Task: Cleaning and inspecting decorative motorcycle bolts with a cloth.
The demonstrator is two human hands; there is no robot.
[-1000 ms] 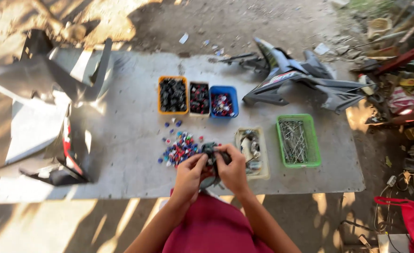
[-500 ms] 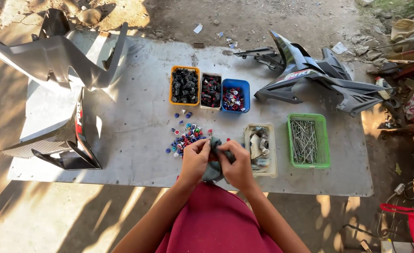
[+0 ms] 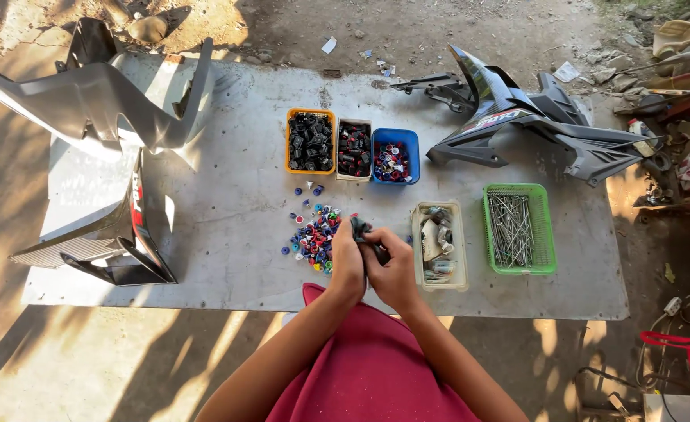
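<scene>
My left hand (image 3: 346,262) and my right hand (image 3: 392,270) are pressed together over the near edge of the grey table (image 3: 228,203), both closed on a small black part (image 3: 360,228) that sticks up between the fingers. Just left of my hands lies a loose pile of small coloured caps (image 3: 314,234), red, blue and white. To the right of my right hand stands a clear tray (image 3: 439,244) with mixed small parts. Most of the black part is hidden by my fingers.
At the back stand an orange tub (image 3: 311,141) of black parts, a pale tub (image 3: 353,148) and a blue tub (image 3: 394,156). A green basket (image 3: 518,228) holds long metal pins. Grey motorcycle fairings lie at left (image 3: 95,109) and at back right (image 3: 532,125). Junk lines the right side.
The view has shifted a little, so the table sits lower and to the right in the picture. My hands stay together on the black part, turned slightly.
</scene>
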